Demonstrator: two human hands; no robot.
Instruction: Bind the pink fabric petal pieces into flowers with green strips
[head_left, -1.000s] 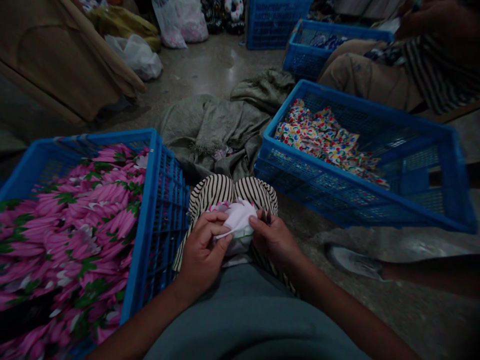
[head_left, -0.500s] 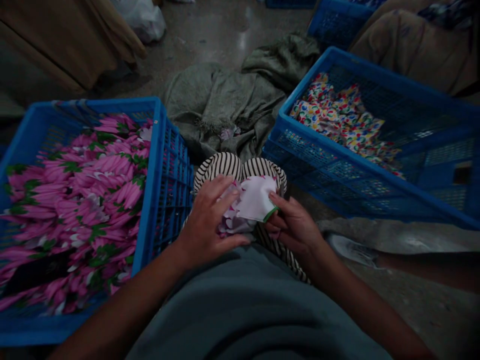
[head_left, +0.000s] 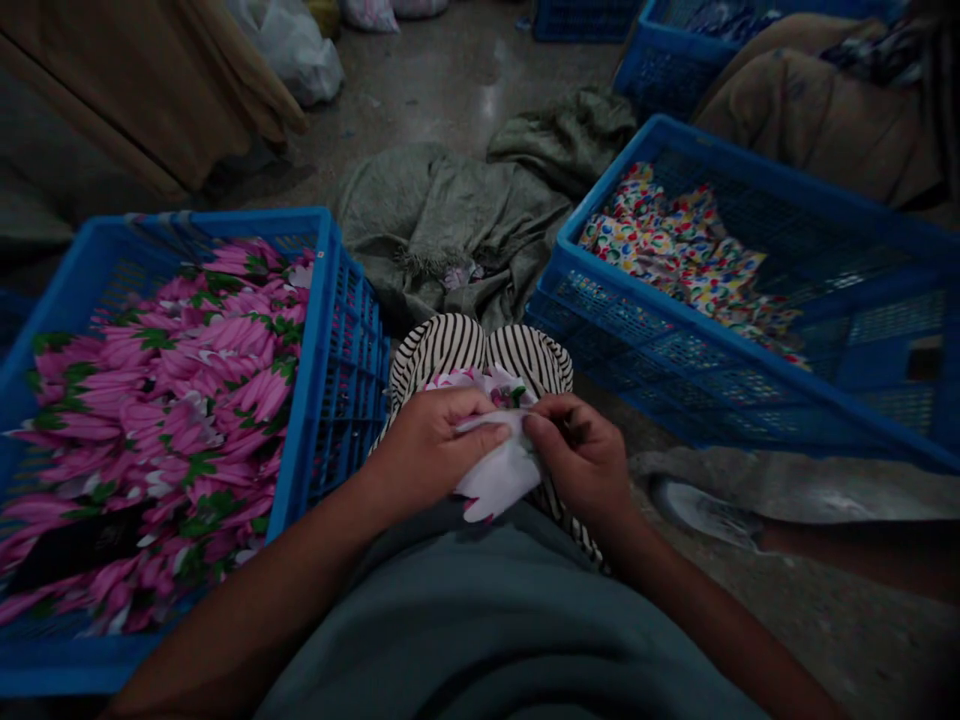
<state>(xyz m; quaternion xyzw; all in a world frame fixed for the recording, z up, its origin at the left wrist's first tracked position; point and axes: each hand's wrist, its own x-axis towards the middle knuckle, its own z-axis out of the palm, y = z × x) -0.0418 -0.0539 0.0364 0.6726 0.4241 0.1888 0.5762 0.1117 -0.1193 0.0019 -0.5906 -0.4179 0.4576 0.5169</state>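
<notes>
Over my lap, my left hand (head_left: 442, 445) and my right hand (head_left: 581, 450) pinch a petal-shaped fabric piece (head_left: 499, 480) between them. Its pale side faces up, and its scalloped, pink-tipped end hangs toward me. The fingertips of both hands meet near its upper edge, where a bit of green shows. Behind it, more pink and white fabric pieces (head_left: 461, 380) rest on my striped trousers (head_left: 442, 340), partly hidden by my hands. On the left stands a blue crate (head_left: 322, 300) full of pink fabric pieces with green ends (head_left: 232, 340).
To the right is another blue crate (head_left: 675, 335) holding colourful dotted fabric pieces (head_left: 675, 240). A dark green sack (head_left: 450, 200) lies crumpled on the floor ahead. Someone's foot in a shoe (head_left: 705, 510) is close by on the right. White plastic bags (head_left: 300, 60) sit farther back.
The fabric piece has been turned so its scalloped end points toward me. My left hand has closed onto it, and both hands have come together.
</notes>
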